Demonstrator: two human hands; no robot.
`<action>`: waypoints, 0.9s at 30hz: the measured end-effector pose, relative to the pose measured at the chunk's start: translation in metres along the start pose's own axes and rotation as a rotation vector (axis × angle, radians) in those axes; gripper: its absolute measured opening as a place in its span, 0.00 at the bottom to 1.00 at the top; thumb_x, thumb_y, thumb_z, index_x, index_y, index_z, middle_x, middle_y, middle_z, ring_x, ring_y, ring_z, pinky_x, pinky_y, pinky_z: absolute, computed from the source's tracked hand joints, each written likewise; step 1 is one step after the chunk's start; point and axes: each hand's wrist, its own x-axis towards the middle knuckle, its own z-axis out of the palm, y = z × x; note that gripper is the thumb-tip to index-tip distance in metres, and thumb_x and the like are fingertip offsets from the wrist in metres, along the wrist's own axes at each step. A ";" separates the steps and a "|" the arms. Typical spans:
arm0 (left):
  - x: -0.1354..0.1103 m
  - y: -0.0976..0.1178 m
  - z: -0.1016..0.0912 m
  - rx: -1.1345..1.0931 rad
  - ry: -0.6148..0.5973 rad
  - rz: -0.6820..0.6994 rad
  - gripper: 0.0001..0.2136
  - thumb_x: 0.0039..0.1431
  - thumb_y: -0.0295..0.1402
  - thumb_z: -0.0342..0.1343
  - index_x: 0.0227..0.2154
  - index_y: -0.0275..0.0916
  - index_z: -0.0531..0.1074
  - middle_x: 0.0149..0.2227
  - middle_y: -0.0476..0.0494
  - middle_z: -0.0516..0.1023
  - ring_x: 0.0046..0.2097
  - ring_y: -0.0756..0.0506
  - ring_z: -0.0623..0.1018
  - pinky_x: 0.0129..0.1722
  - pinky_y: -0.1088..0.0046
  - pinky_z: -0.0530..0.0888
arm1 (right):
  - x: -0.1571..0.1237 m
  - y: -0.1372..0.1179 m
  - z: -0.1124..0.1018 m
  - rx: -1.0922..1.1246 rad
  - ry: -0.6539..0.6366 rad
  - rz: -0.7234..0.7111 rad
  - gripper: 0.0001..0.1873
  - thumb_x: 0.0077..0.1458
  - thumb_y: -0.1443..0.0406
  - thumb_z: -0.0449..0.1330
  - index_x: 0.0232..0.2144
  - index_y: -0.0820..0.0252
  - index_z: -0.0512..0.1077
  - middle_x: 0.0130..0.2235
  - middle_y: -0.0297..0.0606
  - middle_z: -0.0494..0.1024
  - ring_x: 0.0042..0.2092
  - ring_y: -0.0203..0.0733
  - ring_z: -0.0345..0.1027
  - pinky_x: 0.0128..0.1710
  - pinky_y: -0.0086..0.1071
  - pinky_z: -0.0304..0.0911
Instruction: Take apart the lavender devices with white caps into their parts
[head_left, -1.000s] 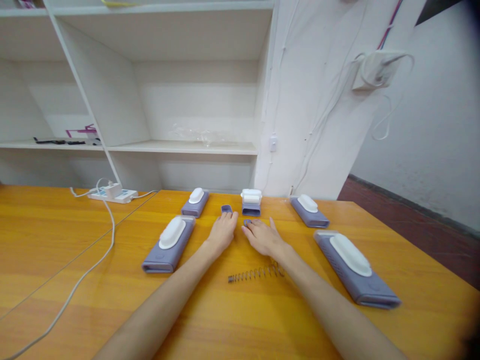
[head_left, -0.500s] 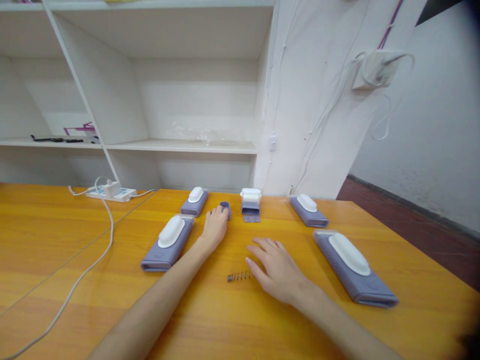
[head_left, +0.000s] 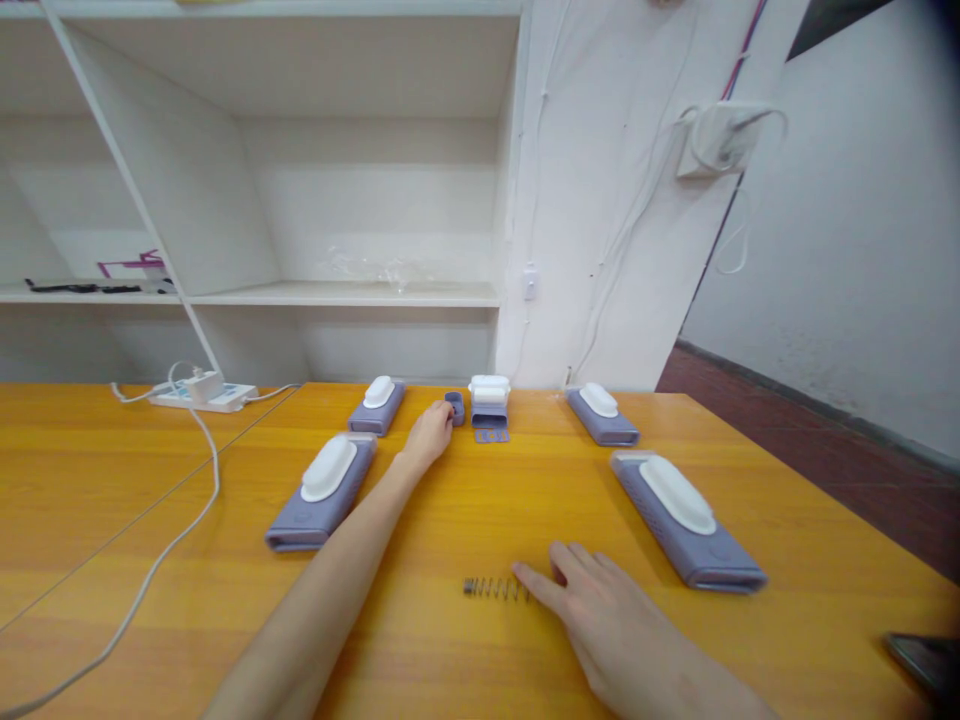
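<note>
My left hand (head_left: 429, 435) reaches far across the orange table (head_left: 150, 520). Its curled fingers close on a small purple cap (head_left: 455, 406), just left of a short purple device with a white top (head_left: 489, 398). A small flat purple grid part (head_left: 491, 436) lies in front of that device. My right hand (head_left: 615, 630) rests near me with its fingers stretched flat. Its fingertips touch the right end of a metal coil spring (head_left: 487, 587).
Purple devices with white pads lie around: two on the left (head_left: 322, 490) (head_left: 377, 405), two on the right (head_left: 602, 415) (head_left: 686, 515). A power strip (head_left: 202, 392) and its white cable (head_left: 172, 545) are at left. White shelves stand behind. A dark object (head_left: 926, 660) sits at bottom right.
My right hand drew back from the small grid part towards me and now lies by the spring. My left hand moved forward onto the purple cap, which shifted closer to the middle device.
</note>
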 end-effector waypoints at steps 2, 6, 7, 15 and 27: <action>0.002 -0.002 0.003 -0.023 0.011 0.007 0.08 0.55 0.22 0.47 0.35 0.38 0.67 0.40 0.41 0.72 0.43 0.44 0.73 0.45 0.68 0.69 | 0.002 0.009 0.003 -0.047 0.018 0.030 0.36 0.47 0.77 0.48 0.57 0.48 0.59 0.45 0.41 0.71 0.45 0.47 0.65 0.44 0.39 0.59; 0.006 -0.004 0.009 -0.057 0.025 0.017 0.08 0.55 0.22 0.48 0.35 0.39 0.67 0.39 0.42 0.72 0.43 0.44 0.73 0.46 0.68 0.69 | 0.016 0.028 0.006 -0.148 0.093 0.176 0.27 0.55 0.73 0.47 0.56 0.53 0.61 0.41 0.43 0.73 0.42 0.46 0.67 0.39 0.35 0.60; 0.007 -0.004 0.010 -0.063 0.026 0.018 0.08 0.55 0.22 0.47 0.35 0.39 0.67 0.39 0.42 0.72 0.43 0.45 0.73 0.46 0.68 0.69 | 0.021 0.031 0.007 -0.162 0.120 0.232 0.25 0.56 0.71 0.47 0.56 0.54 0.61 0.40 0.43 0.73 0.41 0.46 0.68 0.37 0.34 0.60; -0.002 0.008 0.013 -0.073 0.046 -0.001 0.13 0.60 0.29 0.46 0.48 0.40 0.61 0.50 0.39 0.66 0.50 0.44 0.70 0.51 0.67 0.66 | 0.031 0.022 0.004 -0.142 0.225 0.384 0.28 0.56 0.62 0.51 0.59 0.58 0.57 0.43 0.47 0.70 0.42 0.49 0.67 0.34 0.35 0.62; -0.011 0.025 0.007 0.028 -0.042 -0.135 0.38 0.47 0.57 0.53 0.56 0.40 0.51 0.53 0.34 0.61 0.55 0.35 0.66 0.51 0.59 0.62 | 0.065 0.051 0.004 -0.088 0.146 0.332 0.21 0.52 0.75 0.45 0.46 0.66 0.68 0.42 0.50 0.70 0.43 0.46 0.65 0.42 0.35 0.59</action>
